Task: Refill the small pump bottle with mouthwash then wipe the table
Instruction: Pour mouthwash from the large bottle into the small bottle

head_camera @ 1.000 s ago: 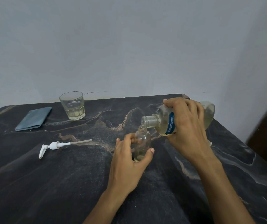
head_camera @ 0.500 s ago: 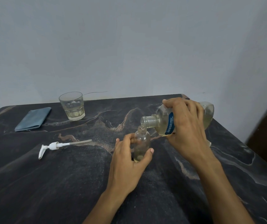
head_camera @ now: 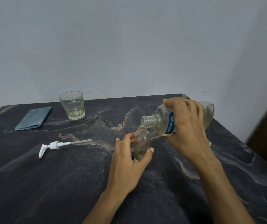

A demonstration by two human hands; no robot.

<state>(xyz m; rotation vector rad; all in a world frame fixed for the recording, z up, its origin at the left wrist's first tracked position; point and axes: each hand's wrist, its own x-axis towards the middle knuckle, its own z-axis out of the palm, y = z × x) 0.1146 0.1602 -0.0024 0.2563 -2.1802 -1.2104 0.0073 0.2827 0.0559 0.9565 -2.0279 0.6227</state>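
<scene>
1. Near the middle of the dark marble-patterned table (head_camera: 48, 183), I see the small clear glass pump bottle (head_camera: 142, 143) standing upright with its neck uncapped and a shallow layer of pale yellow liquid at its bottom.
2. My left hand (head_camera: 129, 160) grips that small bottle low on its body, thumb curled round the right side and fingers wrapped round the left.
3. My right hand (head_camera: 187, 125) holds the large clear plastic mouthwash bottle (head_camera: 166, 122) with the blue label, fingers curled over its top side and thumb hidden beneath.
4. That large bottle is tipped nearly level, its open mouth just above and touching close to the small bottle's neck; I cannot tell whether a stream is running.
5. Left of the hands, well apart, the white plastic pump head (head_camera: 53, 145) lies on its side with its thin dip tube pointing right.
6. Farther back stands 1 clear faceted drinking glass (head_camera: 72, 105) with a little pale liquid in it.
7. Beside the glass, to its left, lies 1 folded grey-blue cloth (head_camera: 33, 118), flat on the table.
</scene>
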